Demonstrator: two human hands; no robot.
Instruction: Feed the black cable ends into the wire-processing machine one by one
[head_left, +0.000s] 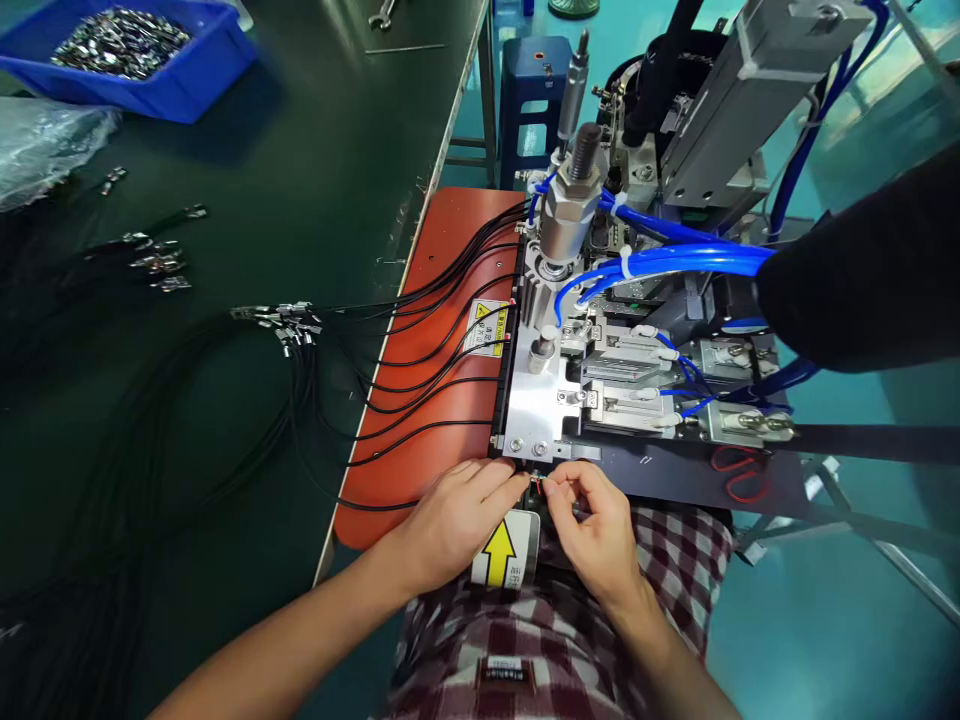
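My left hand (466, 512) is closed, fingers pressed together at the front edge of the metal press machine (534, 410). A black cable (382, 507) runs in under this hand from the left. Just across a narrow gap, my right hand (596, 525) pinches with thumb and forefinger at a thin red wire (538, 487) between the two hands. What exactly lies at the fingertips is tiny and partly covered. Below them a label with a yellow arrow (499, 552) shows. More black cables (431, 432) lead from the machine's left side across an orange-red board (442, 265).
Metal connector ends (289, 322) of the cables lie bunched on the dark green table (330, 130). At the back left stands a blue bin (202, 70) full of small metal parts, beside a clear plastic bag (49, 145). Blue air hoses (675, 262) cross the machine's right side.
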